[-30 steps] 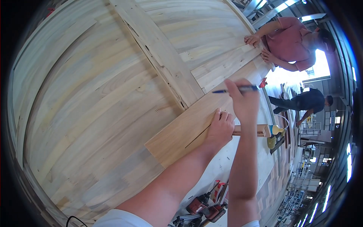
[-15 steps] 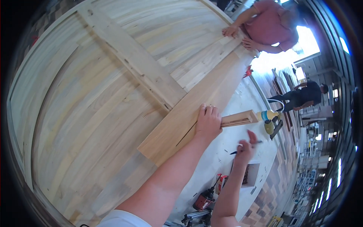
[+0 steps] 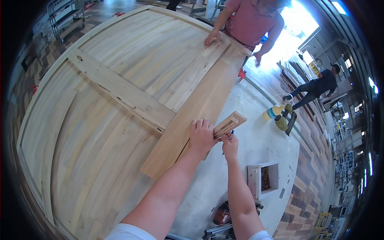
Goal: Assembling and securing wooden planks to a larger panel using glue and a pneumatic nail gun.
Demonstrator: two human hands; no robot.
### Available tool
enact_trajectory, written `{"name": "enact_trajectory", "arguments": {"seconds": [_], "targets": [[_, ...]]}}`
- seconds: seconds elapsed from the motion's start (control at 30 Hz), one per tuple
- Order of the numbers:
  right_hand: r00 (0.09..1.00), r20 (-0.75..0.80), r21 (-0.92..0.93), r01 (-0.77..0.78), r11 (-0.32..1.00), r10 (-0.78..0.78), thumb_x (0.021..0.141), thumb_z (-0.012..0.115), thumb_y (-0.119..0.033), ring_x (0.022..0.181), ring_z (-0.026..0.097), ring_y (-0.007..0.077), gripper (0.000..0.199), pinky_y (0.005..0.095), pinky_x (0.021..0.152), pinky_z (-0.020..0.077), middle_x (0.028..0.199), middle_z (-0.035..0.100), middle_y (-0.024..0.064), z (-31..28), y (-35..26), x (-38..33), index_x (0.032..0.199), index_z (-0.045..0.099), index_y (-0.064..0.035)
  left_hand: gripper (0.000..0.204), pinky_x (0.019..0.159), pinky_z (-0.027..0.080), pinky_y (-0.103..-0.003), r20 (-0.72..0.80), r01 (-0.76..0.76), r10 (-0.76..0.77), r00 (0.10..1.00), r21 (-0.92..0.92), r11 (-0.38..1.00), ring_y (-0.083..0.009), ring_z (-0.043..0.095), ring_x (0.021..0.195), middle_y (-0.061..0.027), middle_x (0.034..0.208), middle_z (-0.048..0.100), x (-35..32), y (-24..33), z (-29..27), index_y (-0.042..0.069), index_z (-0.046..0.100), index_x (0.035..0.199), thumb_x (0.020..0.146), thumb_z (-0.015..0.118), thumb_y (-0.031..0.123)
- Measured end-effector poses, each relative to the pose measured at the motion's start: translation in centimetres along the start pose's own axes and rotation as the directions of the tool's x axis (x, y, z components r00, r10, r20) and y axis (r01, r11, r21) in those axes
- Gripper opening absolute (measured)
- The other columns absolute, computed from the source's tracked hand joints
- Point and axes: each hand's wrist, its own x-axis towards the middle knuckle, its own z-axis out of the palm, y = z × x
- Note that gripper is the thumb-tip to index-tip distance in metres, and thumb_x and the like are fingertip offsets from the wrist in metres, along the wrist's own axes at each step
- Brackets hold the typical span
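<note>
A long light-brown board [image 3: 212, 94] lies across the edge of a large pale wooden panel [image 3: 108, 116]. My left hand [image 3: 202, 136] presses on this board with bent fingers, closed over the inner end of a short wooden piece [image 3: 230, 123] that juts out past the board's edge. A dark straight line runs along the board beside my wrist. My right hand [image 3: 230, 147] is closed around a pen [image 3: 232, 135], just below the short piece and close to my left thumb. Where the pen's tip touches, if anywhere, is hidden.
On the white tabletop [image 3: 212, 184] stand a white box [image 3: 259, 188] of small brown bits, a red-and-black power tool [image 3: 222, 214], a yellowish bottle [image 3: 273, 112] and a green tool [image 3: 282, 123]. A co-worker [image 3: 252, 24] leans at the panel's far end; another person [image 3: 316, 86] is beyond.
My right hand with the pen has moved left, up to the short wooden piece. My left hand stays on the board. The co-worker has lifted one hand off it. The view has shifted.
</note>
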Motion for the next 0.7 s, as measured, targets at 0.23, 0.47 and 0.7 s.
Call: {"name": "enact_trajectory", "arguments": {"seconds": [0.23,0.47,0.7], "targets": [[0.931,-0.356,0.005,-0.087,0.996,0.083,0.094,0.059,-0.018,0.054,0.048,0.0071,0.016,0.0230,0.047,0.0374,0.066,0.053,-0.0012,-2.7,0.3,0.2,0.087,0.060,-0.0033,0.053,0.108,0.029,-0.048,0.057,-0.100,0.109,0.992,-0.150,0.984,-0.0287,0.047,0.117,-0.0116,0.112,0.056,-2.1,-2.2,-3.2,0.007,0.061,0.108,0.071,0.073,0.044],[0.840,-0.244,-0.174,-0.530,0.830,0.485,0.091,0.061,-0.021,0.041,0.041,0.0087,0.018,0.0260,0.037,0.0301,0.056,0.045,-0.0021,-7.4,4.5,-5.3,0.085,0.058,-0.0044,0.051,0.102,0.036,-0.047,-0.145,0.196,-0.199,0.969,-0.035,0.980,-0.0357,0.046,0.117,-0.0181,0.123,0.053,-15.2,-9.5,-11.7,0.004,0.058,0.116,0.075,0.072,0.031],[0.805,-0.302,-0.227,-0.581,0.782,0.510,0.089,0.063,-0.021,0.047,0.051,0.0174,0.019,0.0323,0.043,0.0416,0.060,0.053,0.0045,-7.5,10.3,-13.0,0.082,0.057,-0.0039,0.049,0.097,0.041,-0.042,-0.157,0.448,-0.539,0.827,-0.394,0.803,-0.0336,0.050,0.113,-0.0178,0.123,0.052,-29.3,-13.4,-13.8,0.003,0.057,0.119,0.076,0.073,0.021]]}}
